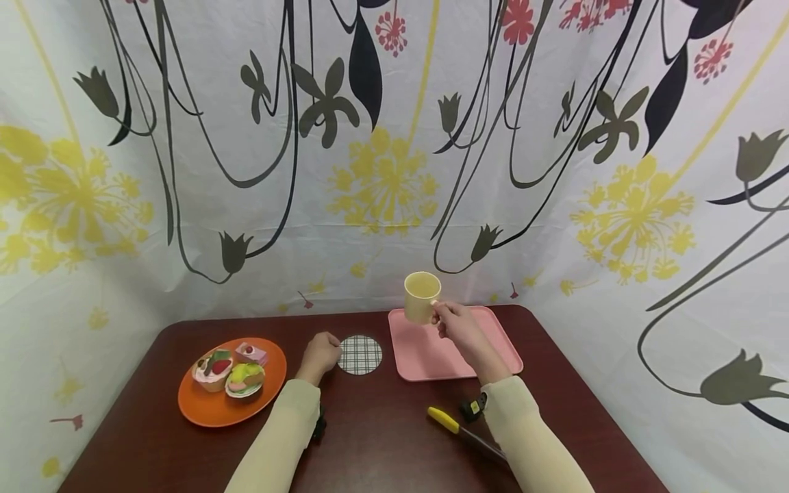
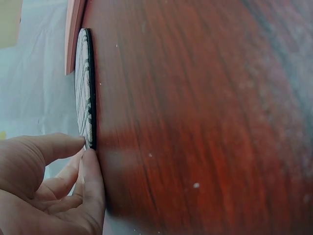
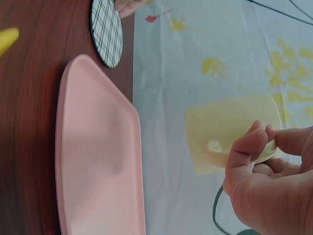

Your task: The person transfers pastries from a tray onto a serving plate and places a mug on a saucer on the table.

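Observation:
A pale yellow mug (image 1: 420,298) is held up in the air over the far left part of the pink tray (image 1: 431,363). My right hand (image 1: 457,324) grips it by the handle, and the right wrist view shows thumb and fingers around the handle of the mug (image 3: 220,122). On the table lies a round checked coaster (image 1: 360,355). At its left edge is my left hand (image 1: 322,352); in the left wrist view the thumb and a finger pinch the rim of the coaster (image 2: 84,88), which lies flat.
An orange plate (image 1: 228,411) with toy cakes stands on the left. A yellow-handled utensil (image 1: 444,419), partly hidden by the right sleeve, lies near the front right. Behind the dark red table (image 1: 370,438) hangs a floral curtain (image 1: 394,260).

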### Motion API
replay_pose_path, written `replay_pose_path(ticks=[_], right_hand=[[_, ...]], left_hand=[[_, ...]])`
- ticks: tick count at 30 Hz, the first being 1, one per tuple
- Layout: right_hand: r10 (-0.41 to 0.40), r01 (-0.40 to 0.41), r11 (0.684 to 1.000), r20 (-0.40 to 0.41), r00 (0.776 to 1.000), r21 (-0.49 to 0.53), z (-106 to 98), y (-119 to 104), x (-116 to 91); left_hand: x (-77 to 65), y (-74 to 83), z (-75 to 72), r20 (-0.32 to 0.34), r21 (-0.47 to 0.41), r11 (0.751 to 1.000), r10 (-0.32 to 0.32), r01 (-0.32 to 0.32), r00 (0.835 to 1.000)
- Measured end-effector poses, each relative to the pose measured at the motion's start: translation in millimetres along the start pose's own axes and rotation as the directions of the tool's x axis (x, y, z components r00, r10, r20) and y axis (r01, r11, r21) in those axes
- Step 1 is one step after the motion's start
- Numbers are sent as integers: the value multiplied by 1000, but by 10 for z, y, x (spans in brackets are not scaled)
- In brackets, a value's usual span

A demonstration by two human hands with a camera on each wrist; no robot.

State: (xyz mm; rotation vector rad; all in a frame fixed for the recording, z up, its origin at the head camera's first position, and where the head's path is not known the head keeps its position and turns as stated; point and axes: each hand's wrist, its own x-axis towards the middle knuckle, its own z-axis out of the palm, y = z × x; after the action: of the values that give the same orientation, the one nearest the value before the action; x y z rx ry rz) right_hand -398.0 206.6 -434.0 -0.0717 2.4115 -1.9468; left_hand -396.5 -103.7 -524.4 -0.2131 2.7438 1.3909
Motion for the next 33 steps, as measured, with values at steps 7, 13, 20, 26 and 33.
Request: replay_pose_path(ticks=[7, 13, 20, 26, 33], right_hand=[[11, -8, 999, 83, 997, -39, 171, 31, -87], [-9, 13, 999, 153, 988, -31, 330, 74, -135], [-11, 32, 994, 194, 981, -104, 513, 109, -193], [-16, 29, 998, 215, 977, -57, 702, 181, -182], [12, -3, 999, 226, 974, -38, 871, 274, -150]], left_hand=[[-7, -3, 4, 2, -11, 1000, -3, 3, 1000], [26, -18, 2, 8, -21, 1000, 4, -4, 1000], [30, -10, -28, 3, -18, 1000, 1, -1, 1000], [53, 1, -17, -12, -10, 1000, -22, 22, 1000], [80, -15, -10, -18, -14, 999, -31, 31, 999]])
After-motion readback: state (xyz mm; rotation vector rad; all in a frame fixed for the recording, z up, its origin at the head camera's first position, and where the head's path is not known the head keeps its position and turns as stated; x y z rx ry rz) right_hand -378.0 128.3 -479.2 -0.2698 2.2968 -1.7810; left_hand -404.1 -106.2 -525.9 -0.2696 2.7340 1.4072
